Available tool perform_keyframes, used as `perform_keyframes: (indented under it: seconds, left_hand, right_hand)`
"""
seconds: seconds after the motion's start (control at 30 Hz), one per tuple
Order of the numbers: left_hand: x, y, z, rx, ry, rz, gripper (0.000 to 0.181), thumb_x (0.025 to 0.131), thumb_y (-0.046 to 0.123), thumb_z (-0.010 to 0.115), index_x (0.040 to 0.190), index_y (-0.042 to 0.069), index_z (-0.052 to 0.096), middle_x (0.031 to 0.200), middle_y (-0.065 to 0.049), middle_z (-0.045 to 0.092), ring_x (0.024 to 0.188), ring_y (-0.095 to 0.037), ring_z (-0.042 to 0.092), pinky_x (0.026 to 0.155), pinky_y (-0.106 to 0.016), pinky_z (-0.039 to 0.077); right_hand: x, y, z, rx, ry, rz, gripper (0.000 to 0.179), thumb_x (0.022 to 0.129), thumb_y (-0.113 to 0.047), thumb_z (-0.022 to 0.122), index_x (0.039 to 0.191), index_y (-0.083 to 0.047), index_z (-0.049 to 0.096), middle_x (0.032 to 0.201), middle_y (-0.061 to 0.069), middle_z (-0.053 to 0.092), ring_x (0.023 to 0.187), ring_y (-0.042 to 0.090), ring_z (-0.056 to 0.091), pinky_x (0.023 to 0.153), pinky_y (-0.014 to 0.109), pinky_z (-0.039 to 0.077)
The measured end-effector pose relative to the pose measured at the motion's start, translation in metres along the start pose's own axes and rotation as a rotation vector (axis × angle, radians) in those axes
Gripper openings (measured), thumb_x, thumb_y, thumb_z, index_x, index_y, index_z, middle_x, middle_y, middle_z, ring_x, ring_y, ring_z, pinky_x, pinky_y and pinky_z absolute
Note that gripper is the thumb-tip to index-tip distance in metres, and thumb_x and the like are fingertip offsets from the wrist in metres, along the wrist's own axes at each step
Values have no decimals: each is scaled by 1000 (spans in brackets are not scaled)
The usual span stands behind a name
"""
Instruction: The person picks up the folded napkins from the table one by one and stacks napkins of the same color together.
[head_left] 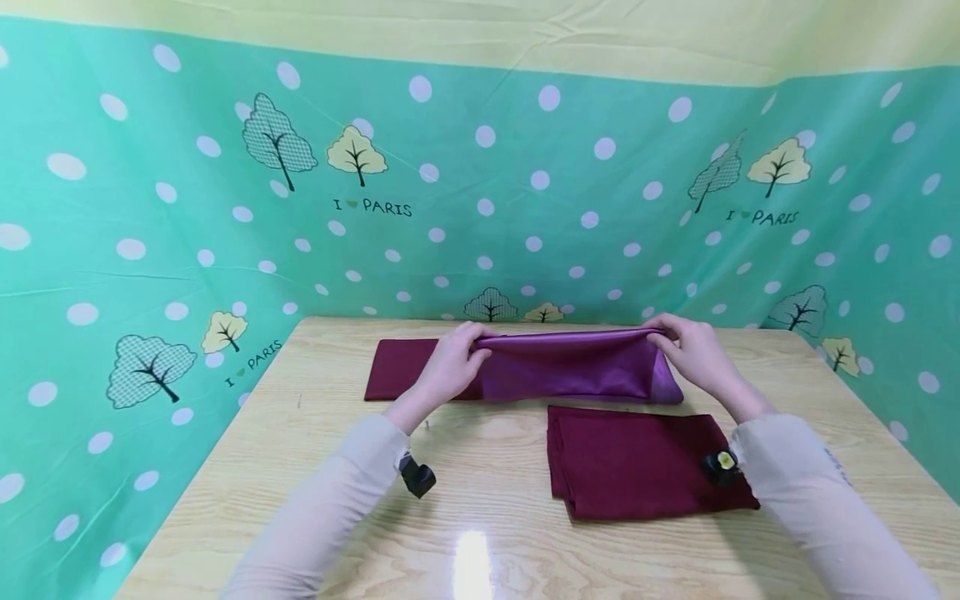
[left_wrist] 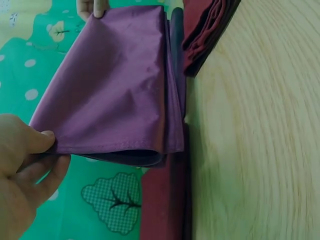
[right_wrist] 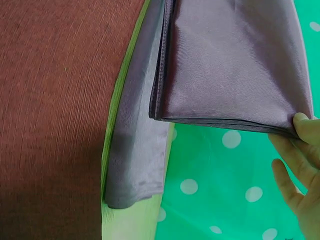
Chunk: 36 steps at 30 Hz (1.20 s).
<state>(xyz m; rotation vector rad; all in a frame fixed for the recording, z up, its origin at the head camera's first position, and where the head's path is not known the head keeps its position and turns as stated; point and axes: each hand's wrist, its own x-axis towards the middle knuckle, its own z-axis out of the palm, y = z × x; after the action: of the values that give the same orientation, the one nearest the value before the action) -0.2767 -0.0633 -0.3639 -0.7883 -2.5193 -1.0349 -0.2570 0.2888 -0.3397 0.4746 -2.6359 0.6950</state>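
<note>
A shiny purple cloth (head_left: 570, 367), folded in layers, is stretched between both hands near the back of the table. My left hand (head_left: 450, 360) pinches its upper left corner between thumb and fingers. At the upper right corner, my right hand (head_left: 699, 354) pinches it the same way. The raised part hangs down in a flat panel, and in the right wrist view another purple layer (right_wrist: 135, 170) lies on the table beside it. Under its left end sits a folded maroon cloth (head_left: 400, 369), partly hidden by the purple one and my left hand.
A second folded maroon cloth (head_left: 637, 462) lies nearer on the right, below my right forearm. The wooden table (head_left: 300, 500) ends at the back against a green dotted curtain (head_left: 487, 208) printed with trees.
</note>
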Motion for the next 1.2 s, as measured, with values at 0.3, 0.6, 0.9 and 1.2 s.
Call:
perform_keyframes:
  seconds: [0.3,0.6,0.9,1.2]
  left_hand:
    - [10,1,16,-64,53,-42,19,83,7,64,103,9,64,98,-3,63,82,-14,57,73,-28,47]
    - [23,0,27,-182,49,-157,18,83,11,65,101,14,61,95,-1,64,80,-13,60,73,-28,49]
    - [37,1,38,-215,42,-195,18,83,10,66,100,13,63,95,-2,64,85,-15,60,76,-27,49]
    - [47,-1,47,-231,11,-227,18,85,10,62,103,13,62,99,-2,63,89,-17,60,76,-28,50]
  right_hand:
    - [-2,12,-7,-2,7,24,13,91,-11,53,99,-6,62,91,15,66,83,33,62,67,43,46]
    - [-3,17,-18,5,9,101,18,93,-18,52,102,-6,62,91,14,65,79,27,59,60,32,43]
    - [-3,26,-22,36,-9,174,26,94,-23,50,108,-4,60,98,18,64,86,30,59,65,34,43]
    - [-2,31,-25,31,-24,204,28,94,-26,49,107,-4,60,92,17,64,81,28,57,62,32,41]
